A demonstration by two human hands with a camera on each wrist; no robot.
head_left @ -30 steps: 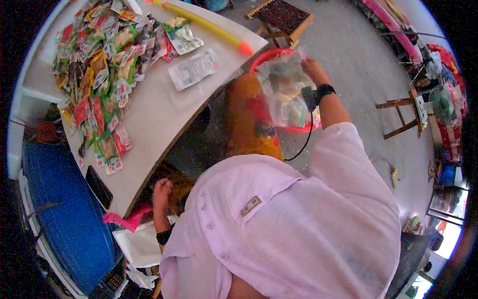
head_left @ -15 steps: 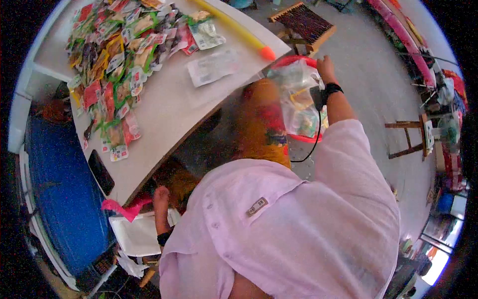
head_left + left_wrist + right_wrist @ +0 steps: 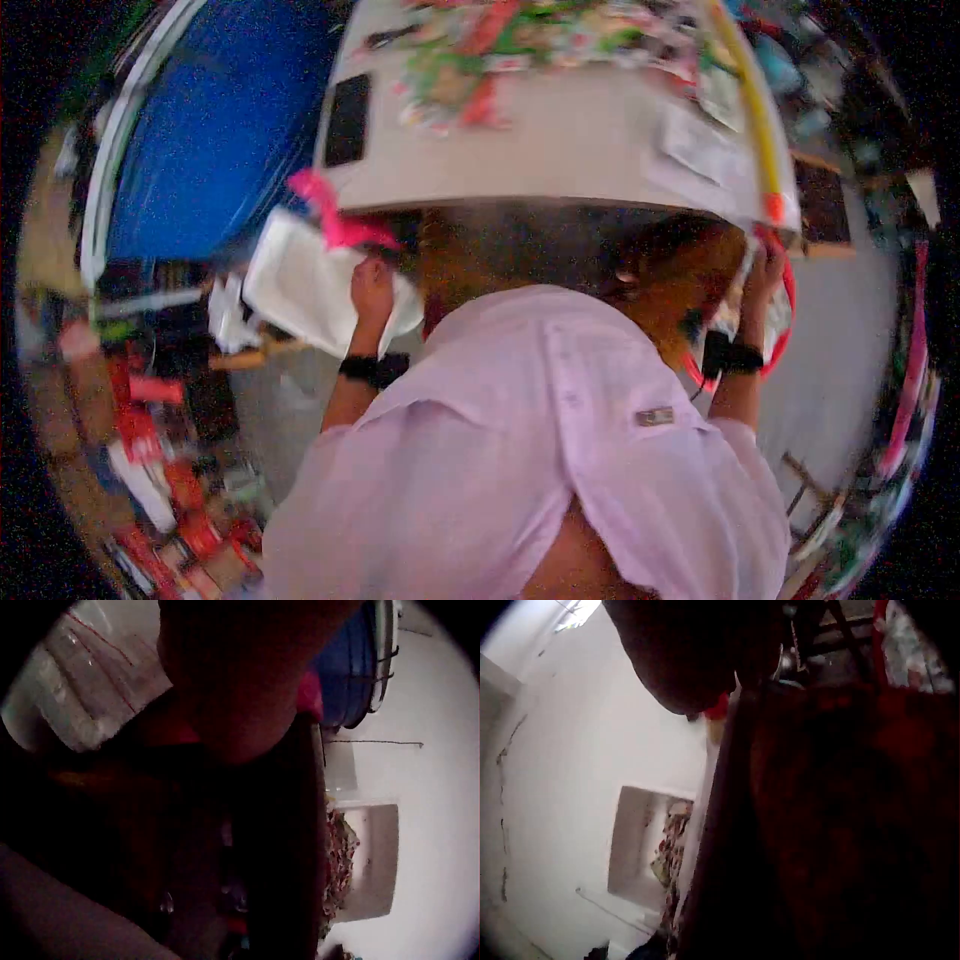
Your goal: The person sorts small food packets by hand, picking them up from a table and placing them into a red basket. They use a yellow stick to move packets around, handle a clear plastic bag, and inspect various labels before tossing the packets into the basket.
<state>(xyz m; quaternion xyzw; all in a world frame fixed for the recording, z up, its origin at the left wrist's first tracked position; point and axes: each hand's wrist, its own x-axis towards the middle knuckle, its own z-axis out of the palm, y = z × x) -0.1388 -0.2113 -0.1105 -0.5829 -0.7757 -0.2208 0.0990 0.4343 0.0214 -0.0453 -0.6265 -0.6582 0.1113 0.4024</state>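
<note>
My left hand (image 3: 373, 287), its fingers loosely bent and nothing seen in them, hangs over the white foam box (image 3: 290, 290) beside the table's front edge. A bright pink plastic or cloth piece (image 3: 345, 228) lies just behind it. At the table's front right corner is my right hand (image 3: 764, 275), blurred, over the red-rimmed basket (image 3: 790, 300) of clear bags. No held thing shows in it. The orange tip of a long yellow stick (image 3: 755, 100) is close to its fingers. In both wrist views the hands are dark and their fingertips hidden.
Many small snack packets (image 3: 540, 40) are heaped at the back of the white table (image 3: 560, 150). A phone (image 3: 348, 120) lies at its left edge, a clear-and-white bag (image 3: 700, 145) at its right. A large blue tub (image 3: 220, 130) stands left.
The head view has swung left, bringing the table square in front. My right hand has come from the basket's far side to the table corner. My left hand stays near the foam box.
</note>
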